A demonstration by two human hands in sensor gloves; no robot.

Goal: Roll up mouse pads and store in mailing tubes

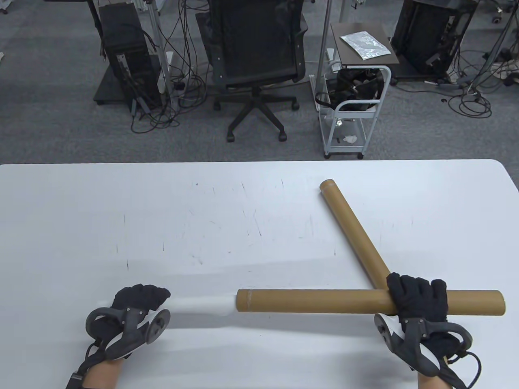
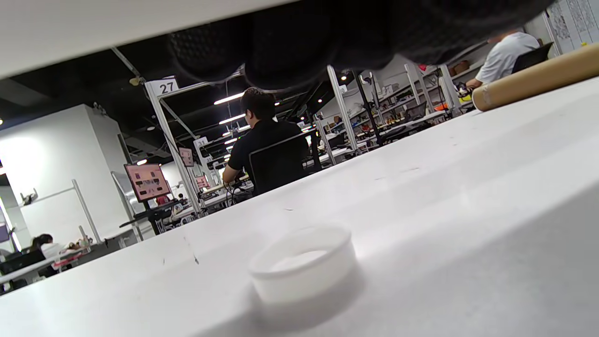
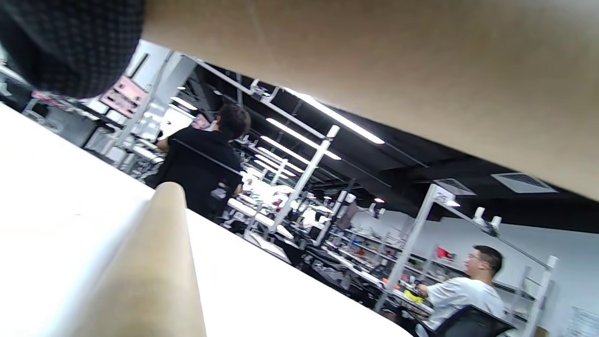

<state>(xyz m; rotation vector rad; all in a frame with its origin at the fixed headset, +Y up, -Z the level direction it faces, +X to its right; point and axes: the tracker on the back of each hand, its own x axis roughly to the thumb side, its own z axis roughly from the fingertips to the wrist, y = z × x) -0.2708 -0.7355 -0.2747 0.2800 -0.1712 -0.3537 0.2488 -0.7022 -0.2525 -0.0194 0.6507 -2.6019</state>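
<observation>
Right hand (image 1: 417, 298) fingers wrap the near tube (image 1: 324, 302) at 4 o'clock; left hand (image 1: 138, 302) fingers grip the white roll (image 1: 202, 304), which should be kept tight and level with the tube mouth.

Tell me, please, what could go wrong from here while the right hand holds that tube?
The right hand grips the near tube close to one end, so its long free end could sag or swing. That tube lies across the second tube, so moving it may roll the second one away. A white cap sits by the left hand and could get knocked off.
</observation>
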